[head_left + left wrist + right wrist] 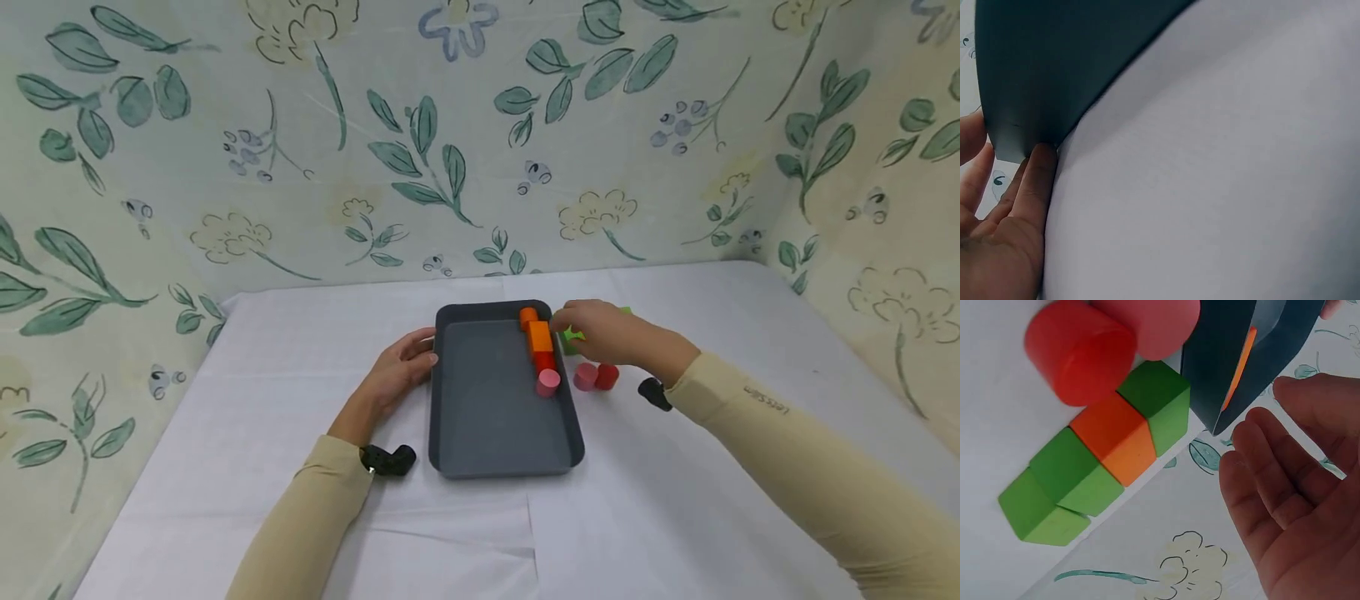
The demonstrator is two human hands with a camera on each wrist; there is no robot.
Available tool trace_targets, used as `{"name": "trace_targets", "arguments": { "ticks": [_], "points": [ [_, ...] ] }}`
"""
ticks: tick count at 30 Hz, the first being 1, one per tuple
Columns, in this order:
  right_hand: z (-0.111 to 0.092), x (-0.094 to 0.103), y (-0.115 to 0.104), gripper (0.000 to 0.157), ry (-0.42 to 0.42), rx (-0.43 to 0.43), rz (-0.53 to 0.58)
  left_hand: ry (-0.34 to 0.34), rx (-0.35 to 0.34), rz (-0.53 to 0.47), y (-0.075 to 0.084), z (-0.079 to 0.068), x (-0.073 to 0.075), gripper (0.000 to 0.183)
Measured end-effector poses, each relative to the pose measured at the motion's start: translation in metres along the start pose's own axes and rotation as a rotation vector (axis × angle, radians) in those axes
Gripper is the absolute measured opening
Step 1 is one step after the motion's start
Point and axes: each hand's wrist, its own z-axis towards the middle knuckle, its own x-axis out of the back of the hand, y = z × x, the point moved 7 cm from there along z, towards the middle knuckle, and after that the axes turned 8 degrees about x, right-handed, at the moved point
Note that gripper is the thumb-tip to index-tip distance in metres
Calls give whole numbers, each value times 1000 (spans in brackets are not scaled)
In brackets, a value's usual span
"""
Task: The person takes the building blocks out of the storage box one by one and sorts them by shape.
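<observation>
Head view shows green cubes (pixel 572 346) and one red cylinder (pixel 607 377) right of the dark-grey rectangular tray (pixel 491 408), an orange cube (pixel 539 337) inside; left hand (pixel 401 368), relaxed, touches the tray's left side; right hand (pixel 603 331), fingers parted, holds nothing.

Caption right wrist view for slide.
Right hand near the tray; three green blocks and one orange block in a row, red cylinder alongside.

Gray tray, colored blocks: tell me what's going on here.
A person's left hand touches the left edge of the gray tray, while the right hand hovers by its right edge, apparently empty. Orange, red and pink blocks line the tray's right side, inside it. Outside, to the right, are green cubes, an orange cube, a pink cylinder and a red cylinder.
</observation>
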Motion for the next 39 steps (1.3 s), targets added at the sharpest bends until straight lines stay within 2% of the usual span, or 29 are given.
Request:
{"name": "trace_targets", "arguments": {
  "ticks": [8, 14, 17, 23, 31, 39],
  "points": [
    [38, 5, -14, 35, -14, 48, -125, -4, 7, -8, 1, 0, -1, 57],
    [61, -8, -12, 29, -127, -12, -180, -4, -6, -16, 0, 1, 1, 57],
    [64, -16, -10, 24, -162, -31, -218, -11, -1, -21, -1, 2, -1, 58],
    [64, -17, -15, 23, -155, 13, -274, 1, -3, -16, 1, 0, 0, 57],
    [62, -15, -10, 30, -214, -74, -180, 7, -6, -12, 2, 1, -1, 58],
    [66, -17, -4, 35, -214, -137, -128, 22, -2, -12, 1, 1, 0, 58]
  ]
}}
